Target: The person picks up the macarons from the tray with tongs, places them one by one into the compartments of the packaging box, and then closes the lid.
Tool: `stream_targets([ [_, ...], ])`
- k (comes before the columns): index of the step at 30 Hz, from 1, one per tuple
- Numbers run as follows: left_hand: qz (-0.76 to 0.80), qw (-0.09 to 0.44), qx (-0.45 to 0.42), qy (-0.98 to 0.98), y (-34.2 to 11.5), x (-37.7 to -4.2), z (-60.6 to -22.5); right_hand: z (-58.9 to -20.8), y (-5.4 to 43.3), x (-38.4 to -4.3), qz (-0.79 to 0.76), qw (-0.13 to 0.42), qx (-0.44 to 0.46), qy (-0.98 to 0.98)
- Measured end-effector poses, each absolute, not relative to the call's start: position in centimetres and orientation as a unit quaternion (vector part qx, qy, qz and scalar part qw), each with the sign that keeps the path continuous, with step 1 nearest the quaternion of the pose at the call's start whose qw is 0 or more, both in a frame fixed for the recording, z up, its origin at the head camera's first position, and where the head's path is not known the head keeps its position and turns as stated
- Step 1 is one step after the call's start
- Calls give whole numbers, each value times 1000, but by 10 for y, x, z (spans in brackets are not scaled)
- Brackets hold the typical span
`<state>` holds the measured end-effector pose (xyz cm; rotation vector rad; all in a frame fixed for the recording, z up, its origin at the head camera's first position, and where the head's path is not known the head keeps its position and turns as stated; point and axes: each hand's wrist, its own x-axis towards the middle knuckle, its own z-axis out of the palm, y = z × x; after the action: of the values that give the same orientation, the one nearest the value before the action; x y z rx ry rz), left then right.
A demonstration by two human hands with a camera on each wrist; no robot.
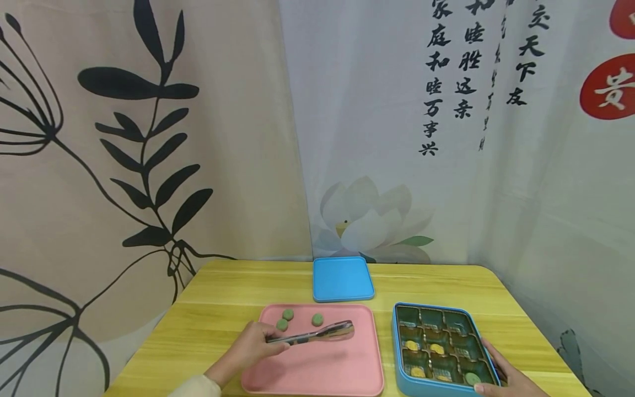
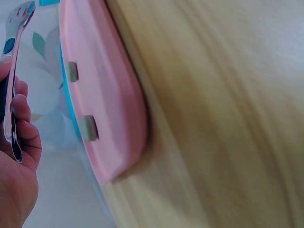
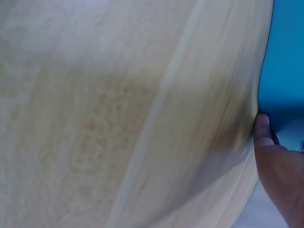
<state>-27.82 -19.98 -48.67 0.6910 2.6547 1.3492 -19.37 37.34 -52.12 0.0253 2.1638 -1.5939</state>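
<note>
My left hand (image 1: 258, 344) grips a pair of metal tongs (image 1: 327, 332) by the handle, their head hanging over the pink tray (image 1: 312, 375). In the left wrist view, fingers curl round the tongs (image 2: 17, 35) and nothing shows in their tips. Three small green discs (image 1: 317, 320) lie toward the far side of the tray. To the right stands a blue box (image 1: 396, 342) with a dark divided insert. Yellow pieces (image 1: 437, 348) sit in several compartments, and a green disc (image 1: 472, 379) in the front right one. My right hand (image 1: 511, 377) holds the box at its near right corner.
Behind the pink tray lies a flat blue lid (image 1: 343, 279) on the wooden table (image 1: 238, 286). A printed curtain (image 1: 248, 138) hangs right behind the table's far edge. The tray and box stand side by side with a narrow gap.
</note>
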Motion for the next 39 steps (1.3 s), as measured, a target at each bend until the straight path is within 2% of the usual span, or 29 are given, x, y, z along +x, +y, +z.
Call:
stream_targets([
  [19, 424, 5, 265, 866, -152, -296, -475, -524, 374, -194, -565, 216, 4, 796],
  [34, 426, 34, 264, 865, -99, -305, -464, -525, 372, -192, -556, 203, 10, 806],
  [39, 453, 61, 279, 844, -78, -305, -463, -523, 371, -192, -557, 206, 4, 805],
])
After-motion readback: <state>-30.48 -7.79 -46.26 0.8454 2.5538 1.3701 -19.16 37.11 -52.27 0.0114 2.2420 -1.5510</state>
